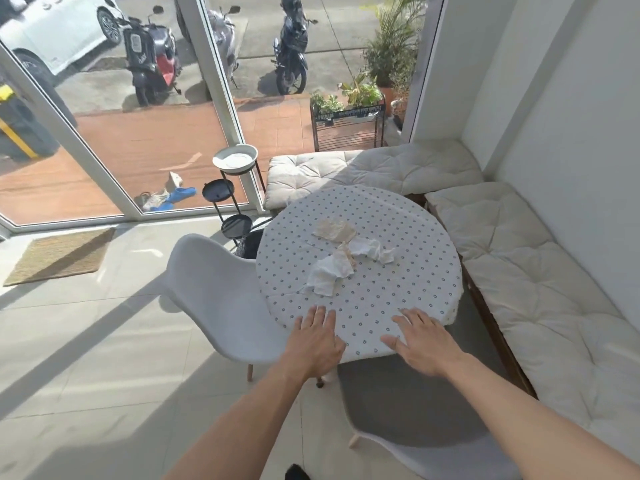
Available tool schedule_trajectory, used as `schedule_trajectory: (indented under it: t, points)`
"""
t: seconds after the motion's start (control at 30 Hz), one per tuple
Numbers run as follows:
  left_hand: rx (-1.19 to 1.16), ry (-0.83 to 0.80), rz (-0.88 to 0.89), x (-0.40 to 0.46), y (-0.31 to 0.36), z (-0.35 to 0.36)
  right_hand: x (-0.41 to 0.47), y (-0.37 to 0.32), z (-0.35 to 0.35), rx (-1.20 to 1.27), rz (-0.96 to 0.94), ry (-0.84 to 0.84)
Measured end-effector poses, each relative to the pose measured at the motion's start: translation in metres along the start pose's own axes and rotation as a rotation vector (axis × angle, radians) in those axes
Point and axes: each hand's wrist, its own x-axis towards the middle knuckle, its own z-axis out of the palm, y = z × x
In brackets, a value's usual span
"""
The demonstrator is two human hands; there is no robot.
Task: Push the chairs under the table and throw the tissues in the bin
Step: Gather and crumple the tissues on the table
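A round table (398,216) with a dotted white cloth stands in the corner. Three crumpled tissues lie near its middle: a beige one (334,229), a white one (372,250) and a larger white one (327,274). One white shell chair (221,299) stands at the table's left, its seat partly under the edge. A second white chair (415,410) stands at the near side, below my arms. My left hand (317,341) and my right hand (420,337) hover flat over the table's near edge, fingers apart, holding nothing.
Cushioned benches (519,278) line the wall behind and to the right of the table. A black tiered stand with a white dish (235,157) stands by the glass wall. A dark woven basket (250,243) sits under it. A doormat (60,256) lies at the left.
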Motion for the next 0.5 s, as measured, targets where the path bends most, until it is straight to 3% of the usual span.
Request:
schedule_trajectory:
  t: [0.23,0.5]
  points:
    - [0.032,0.0,0.021,0.035,-0.085,-0.052,0.062,-0.049,-0.021,0.105,0.135,0.08]
    - [0.089,-0.05,0.097,0.121,-0.12,-0.071,0.147,-0.045,-0.033,0.165,0.242,0.087]
